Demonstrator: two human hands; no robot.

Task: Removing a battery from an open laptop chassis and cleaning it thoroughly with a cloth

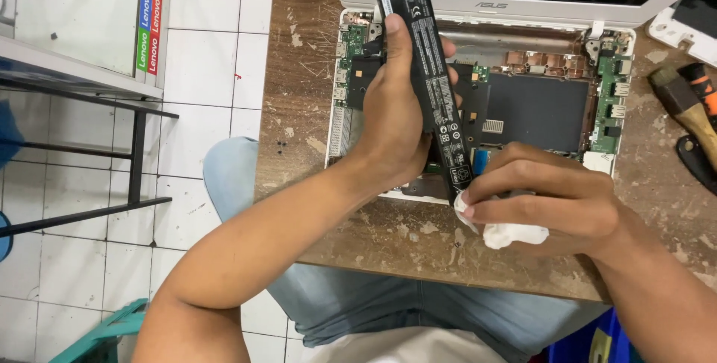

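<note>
The left hand (396,120) is raised on a bent forearm, fingers wrapped tight, thumb pointing up. Just beside and below it, the right hand (549,199) lies knuckles-up, fingers curled closed, wrist angled outward.

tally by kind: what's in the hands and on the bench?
Long black battery pack, in left hand: 1
White cloth, in right hand: 1
Opened white laptop: 1
Wooden-handled tools at bench's right edge: 2
White device, partly cut off: 1
Total: 6

black battery bar (433,72), white cloth (508,234), white laptop (493,6), worn brown table (299,109)
</note>
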